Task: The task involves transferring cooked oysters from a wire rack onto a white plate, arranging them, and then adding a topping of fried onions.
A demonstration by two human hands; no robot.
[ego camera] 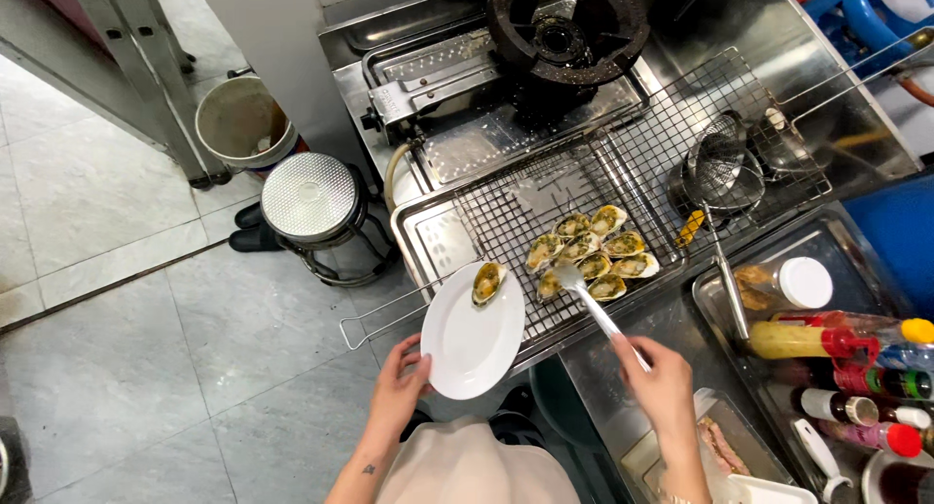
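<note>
Grilled oysters (591, 253), topped green-gold in pale half shells, cluster on the wire rack (545, 188); one oyster (487, 281) lies on the white oval plate (472, 335) gripped by the left hand (402, 378). The right hand (664, 382) closes on metal tongs (595, 309) reaching the cluster.

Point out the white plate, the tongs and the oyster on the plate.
white plate (467, 353): head view, bare middle of the plate.
tongs (593, 309): head view, middle of the metal arms.
oyster on the plate (487, 282): head view, topping in the shell.

Bare forearms, small tattoo on the left — beige top.
</note>
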